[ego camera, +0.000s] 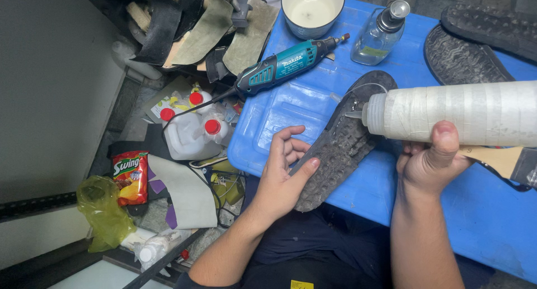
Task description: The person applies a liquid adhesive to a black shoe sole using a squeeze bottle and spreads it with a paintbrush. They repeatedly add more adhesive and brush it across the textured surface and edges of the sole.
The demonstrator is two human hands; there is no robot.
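The left hand (282,174) presses flat, with fingers spread, on a worn shoe sole (341,141) lying on the blue lid (291,107), so it stays steady. The right hand (430,163) grips a taped squeeze bottle (458,113), nozzle touching the sole's tread.

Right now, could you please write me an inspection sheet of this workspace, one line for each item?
Surface: blue plastic lid, used as a work top, wet-looking and scuffed.
Job's things: worn shoe sole lying tread up; taped squeeze bottle, nozzle at the sole's upper part.
Clutter: rotary tool, white cup, glass pump bottle, two more soles, red-capped jugs, snack bag, yellow bag, leather scraps.
Hands: left hand steadies the sole's edge; right hand grips the bottle.
Cables: the tool's black cord runs off the lid.
Surroundings: grey wall at left.
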